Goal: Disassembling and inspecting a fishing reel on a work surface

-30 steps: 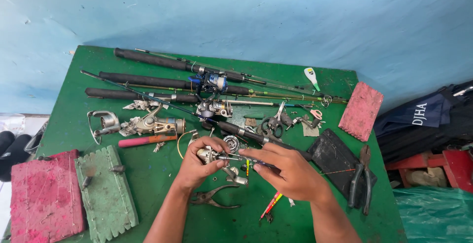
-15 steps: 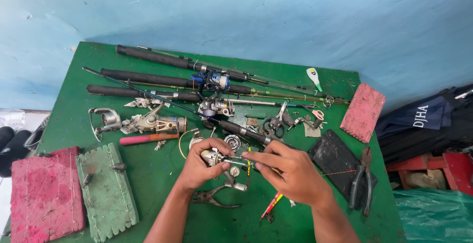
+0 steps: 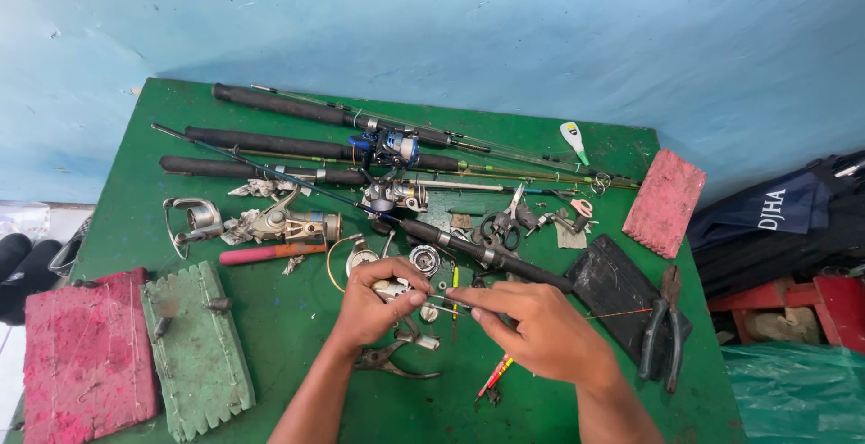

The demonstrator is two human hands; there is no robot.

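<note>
Green paint covers the table (image 3: pixel 135 165) in the head view, and both hands meet near its middle. The left hand (image 3: pixel 374 304) curls around a small metal reel part (image 3: pixel 393 289), thumb and fingers closed on it just above the tabletop. The right hand (image 3: pixel 541 327) pinches a thin metal pin (image 3: pixel 448 301) between thumb and forefinger, its tip pointing at the reel part and almost touching it; the other fingers are folded in. Just below the left hand lie dark pliers (image 3: pixel 389 360). Behind the hands, three fishing rods (image 3: pixel 270 142) with black grips lie side by side across the table, a blue spinning reel (image 3: pixel 394 147) on one of them. A silver reel body (image 3: pixel 288 225) and a red-handled tool (image 3: pixel 261 252) rest to the left. A green foam block (image 3: pixel 198 354) and a red foam block (image 3: pixel 86 358) sit at the near left corner, another red block (image 3: pixel 665 203) at the far right. Black pliers (image 3: pixel 665 322) lie by the right forearm.
</note>
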